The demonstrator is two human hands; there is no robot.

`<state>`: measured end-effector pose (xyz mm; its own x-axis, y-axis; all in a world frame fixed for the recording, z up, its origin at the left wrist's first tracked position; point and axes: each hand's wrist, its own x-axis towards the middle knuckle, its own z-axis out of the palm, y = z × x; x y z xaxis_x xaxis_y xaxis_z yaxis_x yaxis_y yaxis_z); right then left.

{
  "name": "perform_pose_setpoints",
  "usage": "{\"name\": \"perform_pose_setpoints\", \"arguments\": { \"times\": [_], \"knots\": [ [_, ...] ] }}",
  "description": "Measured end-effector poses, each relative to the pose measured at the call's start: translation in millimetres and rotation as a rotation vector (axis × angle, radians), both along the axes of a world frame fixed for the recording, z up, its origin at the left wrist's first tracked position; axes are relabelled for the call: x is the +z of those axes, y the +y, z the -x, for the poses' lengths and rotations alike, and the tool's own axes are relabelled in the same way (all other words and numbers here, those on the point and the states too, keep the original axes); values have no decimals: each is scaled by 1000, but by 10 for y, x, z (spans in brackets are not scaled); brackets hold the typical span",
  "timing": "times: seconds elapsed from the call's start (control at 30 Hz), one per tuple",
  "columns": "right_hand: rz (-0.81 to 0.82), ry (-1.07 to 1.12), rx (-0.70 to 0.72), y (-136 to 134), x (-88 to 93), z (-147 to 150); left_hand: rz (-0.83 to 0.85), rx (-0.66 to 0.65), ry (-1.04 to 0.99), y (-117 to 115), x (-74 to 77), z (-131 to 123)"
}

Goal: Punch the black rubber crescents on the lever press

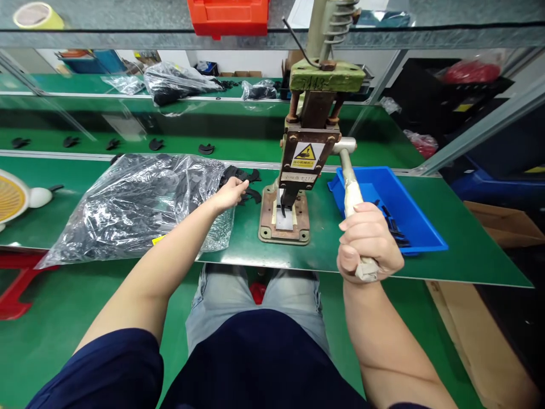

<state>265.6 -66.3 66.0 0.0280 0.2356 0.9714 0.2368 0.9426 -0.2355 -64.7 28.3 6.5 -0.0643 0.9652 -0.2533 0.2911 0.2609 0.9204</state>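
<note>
Gripping the press lever, one hand at the parts pile

From the head camera, looking down over the person's lap, a small hand press [304,153] stands near the front edge of the green bench [451,255], about midway along it. Its lever [349,184] slants from the press head toward the person. The right hand [368,241] is wrapped round the lever's lower end, fingers [361,218] clamped tight on it, just past the bench's front edge.

The left hand [232,192] reaches to the left of the press base and rests on a heap of black parts [251,184] spilling from the mouth of a clear plastic bag [131,207]. Its fingers curl over the heap, but I cannot tell whether they grip a piece.

A blue bin [419,230] sits just right of the press, toward the bench's right end, with a few black pieces inside. Behind the bench runs a green belt [238,133] carrying single black pieces spaced apart.
</note>
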Motion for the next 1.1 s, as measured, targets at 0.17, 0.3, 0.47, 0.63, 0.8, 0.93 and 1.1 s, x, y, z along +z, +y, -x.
{"name": "perform_pose_setpoints", "arguments": {
  "times": [0.17,0.3,0.47,0.63,0.8,0.93,1.1],
  "knots": [
    [4,-5,-6,-7,10,6,48,40,-254,-109,60,-254],
    [10,-9,-34,-31,26,21,124,18,-405,-195,42,-447],
    [33,-17,-116,-64,41,43,19,-42,-361,-274,-54,-578],
    [31,-5,-74,-61,36,41,-128,-101,-60,-265,-140,-600],
    [27,-7,-22,-49,13,19,-142,-127,-58,-261,-123,-666],
    [25,-20,-57,-38,-1,7,-35,-146,-130,-249,-119,-698],
    [15,-20,-69,-39,4,6,-23,-157,-96,-204,-127,-664]
  ]
}}
